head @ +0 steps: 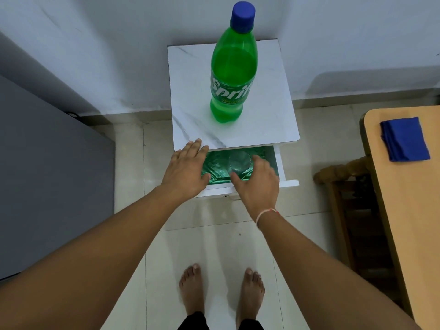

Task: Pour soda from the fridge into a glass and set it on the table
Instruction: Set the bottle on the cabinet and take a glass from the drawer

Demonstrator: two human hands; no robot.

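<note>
A green soda bottle point(232, 75) with a blue cap stands upright on the white marble-patterned top of a small cabinet point(190, 91). Below the top, a drawer point(283, 167) lined with green foil is pulled out. A clear glass point(239, 164) stands in it. My right hand point(256, 184) reaches into the drawer, fingers spread around the glass, thumb to its left, not closed on it. My left hand point(187, 169) lies flat and open at the cabinet's front left corner, over the drawer's left end.
A grey fridge point(47, 175) stands at the left. At the right is a wooden table point(404, 210) with a folded blue cloth point(404, 139) on it, and a wooden chair point(345, 186) tucked beside it. My bare feet stand on the tiled floor.
</note>
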